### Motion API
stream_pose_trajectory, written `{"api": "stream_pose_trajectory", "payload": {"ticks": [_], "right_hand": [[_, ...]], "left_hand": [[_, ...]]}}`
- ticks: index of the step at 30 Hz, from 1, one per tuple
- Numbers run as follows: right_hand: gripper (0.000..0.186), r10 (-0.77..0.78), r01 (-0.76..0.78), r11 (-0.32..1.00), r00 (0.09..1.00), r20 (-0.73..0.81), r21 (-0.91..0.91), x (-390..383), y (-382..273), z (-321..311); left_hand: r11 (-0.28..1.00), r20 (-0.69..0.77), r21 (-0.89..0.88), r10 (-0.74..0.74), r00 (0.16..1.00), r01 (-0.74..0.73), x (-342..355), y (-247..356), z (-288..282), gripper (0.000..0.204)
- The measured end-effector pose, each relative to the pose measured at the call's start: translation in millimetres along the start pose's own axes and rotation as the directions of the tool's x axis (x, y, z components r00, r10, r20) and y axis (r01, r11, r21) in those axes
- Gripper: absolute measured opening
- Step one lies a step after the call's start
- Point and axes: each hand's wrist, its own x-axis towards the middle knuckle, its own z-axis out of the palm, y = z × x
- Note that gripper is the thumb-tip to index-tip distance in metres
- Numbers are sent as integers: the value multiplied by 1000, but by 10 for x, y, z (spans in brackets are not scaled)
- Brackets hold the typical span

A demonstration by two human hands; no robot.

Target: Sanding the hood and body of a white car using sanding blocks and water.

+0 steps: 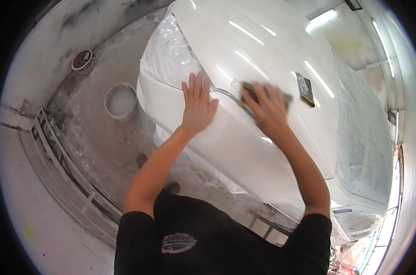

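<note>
A white car's hood (267, 55) and front fender (171, 103) fill the middle. My left hand (198, 103) lies flat on the fender near the headlight, fingers stretched out, holding nothing. Pressed to the hood beside the panel gap, my right hand (268, 107) is closed over a dark sanding pad (288, 98) with a yellowish edge; motion blurs the hand and pad, and the fingers cover most of it. Farther right on the hood rests a second dark, flat rectangular piece (305, 90) with a yellow edge, touched by neither hand.
Clear plastic sheeting (164, 55) covers the car's front, and more sheeting (361, 137) covers the windshield. On the dusty floor stand a bucket of cloudy liquid (121, 101) and a smaller reddish bucket (83, 63). A metal frame (70, 169) runs along the left wall.
</note>
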Motion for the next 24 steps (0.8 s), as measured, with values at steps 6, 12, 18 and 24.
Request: {"api": "stream_pose_trajectory", "payload": {"ticks": [6,12,18,24], "right_hand": [[56,-23,22,998,1000,15,54,277,-43,78],[58,-3,4,1000,998,-63,22,232,-89,156],[58,-28,31,995,999,-24,94,704,-198,314],[62,-15,17,999,999,-48,35,645,-125,298]], "left_hand": [[995,61,-83,-46,997,50,-48,-37,-149,76],[1000,81,-22,4,997,-2,9,-5,-107,82],[989,67,-136,-54,996,63,-66,-101,-169,85],[992,55,-124,-26,998,32,5,-98,-96,95]]}}
